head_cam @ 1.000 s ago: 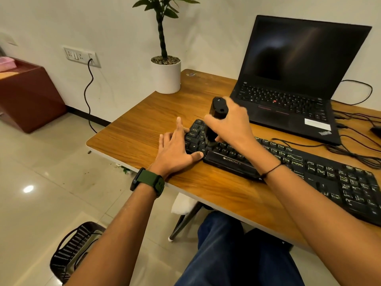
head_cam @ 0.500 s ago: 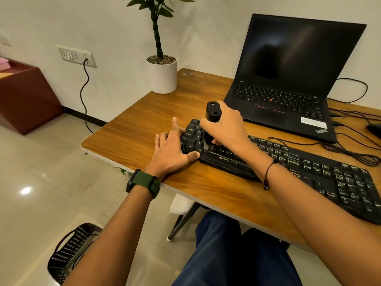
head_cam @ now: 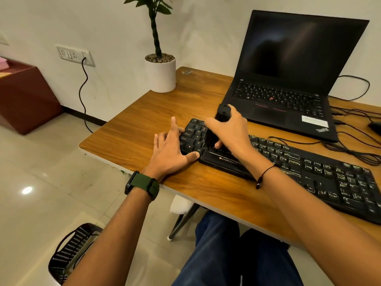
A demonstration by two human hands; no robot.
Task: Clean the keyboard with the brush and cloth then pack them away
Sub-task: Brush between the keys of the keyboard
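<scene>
Hands, two, work one black keyboard (head_cam: 288,162) on a wooden desk (head_cam: 134,129): left hand (head_cam: 171,149) flat, steadying its end; right hand (head_cam: 228,131) grips one brush (head_cam: 221,112) upright on the keys, bristles hidden, blurred.

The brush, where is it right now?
In the head view, the brush stands upright in the right hand over the left end of the keyboard, just in front of the laptop.

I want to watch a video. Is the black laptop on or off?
Open, but whether it is on cannot be told: the black laptop has its lid up on the wooden desk, and its screen is dark all over.
</scene>
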